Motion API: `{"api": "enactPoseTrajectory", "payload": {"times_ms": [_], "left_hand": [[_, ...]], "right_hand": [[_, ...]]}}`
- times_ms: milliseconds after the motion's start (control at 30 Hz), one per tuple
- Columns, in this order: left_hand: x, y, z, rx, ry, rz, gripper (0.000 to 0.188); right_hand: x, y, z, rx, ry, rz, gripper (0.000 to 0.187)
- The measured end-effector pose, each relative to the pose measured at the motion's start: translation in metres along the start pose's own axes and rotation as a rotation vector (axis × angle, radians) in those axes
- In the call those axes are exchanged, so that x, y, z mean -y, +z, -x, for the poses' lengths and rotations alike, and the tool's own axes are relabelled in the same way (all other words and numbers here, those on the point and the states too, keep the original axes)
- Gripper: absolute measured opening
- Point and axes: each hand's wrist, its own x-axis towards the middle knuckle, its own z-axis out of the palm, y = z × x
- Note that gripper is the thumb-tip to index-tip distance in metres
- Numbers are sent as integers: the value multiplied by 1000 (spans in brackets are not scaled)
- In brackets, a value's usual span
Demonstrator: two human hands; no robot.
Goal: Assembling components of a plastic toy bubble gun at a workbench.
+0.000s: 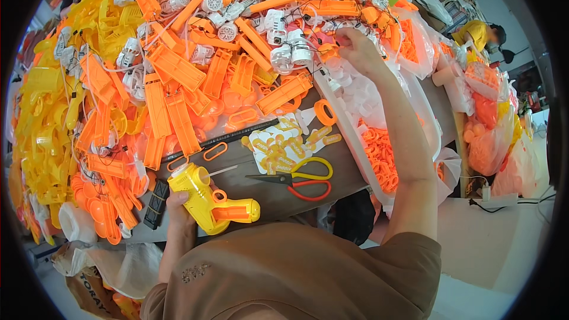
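Near left, the left hand (180, 202) curls its fingers round the yellow toy body (198, 194) — a grip best kept steady. Farther right, the right hand (360, 53) reaches beside white parts (301, 53); whether its fingers pinch anything, I cannot tell — gentle lifting should avoid tangles.

Bright, with curved, perhaps soft edges

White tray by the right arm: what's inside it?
The white tray holds small orange pieces at its near end and whitish pieces farther back. The right arm covers part, so anything behind it, or under the top pieces, can't be seen.
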Motion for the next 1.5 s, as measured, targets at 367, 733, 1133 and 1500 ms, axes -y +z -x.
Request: {"api": "enactPoseTrajectory", "payload": {"times_ms": [367,733,1133,1500], "left_hand": [[0,5,0,-31,35,-206,61],[-1,2,-1,18,37,-204,62],[-2,-2,-1,18,32,-63,65],[-8,5,-2,50,79,-58,73]], "right_hand": [[20,18,-13,-16,2,359,26],[14,24,-14,-223,51,355,18],[84,-6,39,-226,-81,-364,13],[158,100,115,553,-469,-328,26]]}}
